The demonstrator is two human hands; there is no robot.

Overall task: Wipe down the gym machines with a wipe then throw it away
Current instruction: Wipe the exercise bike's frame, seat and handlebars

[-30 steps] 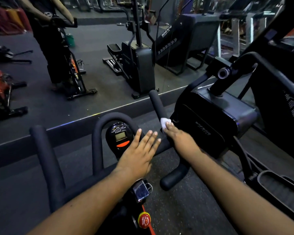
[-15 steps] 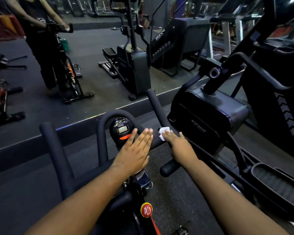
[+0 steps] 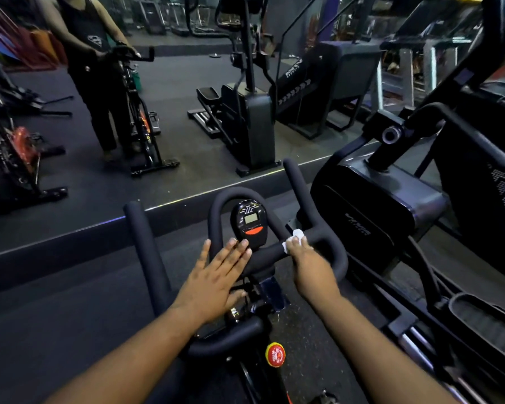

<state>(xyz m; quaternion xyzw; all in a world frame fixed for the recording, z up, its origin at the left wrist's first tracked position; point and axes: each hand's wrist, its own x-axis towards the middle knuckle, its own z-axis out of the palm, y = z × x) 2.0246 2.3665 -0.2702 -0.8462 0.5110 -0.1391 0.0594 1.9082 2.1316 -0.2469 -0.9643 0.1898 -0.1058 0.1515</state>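
A black spin bike's padded handlebar (image 3: 331, 252) fills the lower middle of the view, with a small console (image 3: 249, 221) at its centre. My right hand (image 3: 311, 265) presses a small white wipe (image 3: 295, 239) against the right side of the bar, fingers curled over it. My left hand (image 3: 216, 278) lies flat with straight, spread fingers on the bar just below the console.
A red resistance knob (image 3: 275, 354) sits on the frame below the bar. A large black elliptical (image 3: 385, 211) stands close on the right. A wall mirror ahead reflects a person at a bike (image 3: 94, 74) and other machines (image 3: 245, 112).
My right hand has slid the wipe leftward and toward me along the bar, from the base of the upright horn onto the cross section. The view has shifted; my left hand stays flat.
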